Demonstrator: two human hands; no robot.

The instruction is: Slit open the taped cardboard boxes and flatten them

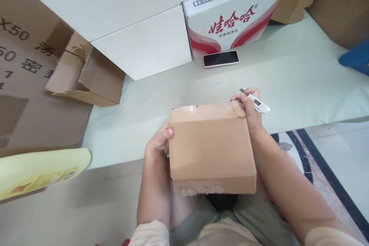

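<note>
A taped brown cardboard box (211, 148) rests over my lap, near the edge of a pale green mat (288, 80). My left hand (158, 142) grips the box's left side, thumb on its top edge. At the box's far right corner, my right hand (248, 105) is closed round a white utility knife (258, 103), whose blade end points away to the left. Brown tape (207, 108) runs along the box's far edge, right beside the knife hand.
A phone (221, 58) lies on the mat before a white and red printed carton (233, 11). A large white box (115, 19) stands at the back. Opened brown cartons (86, 73) lie left, a yellow bag (37, 171) at lower left, a blue object (356, 57) at far right.
</note>
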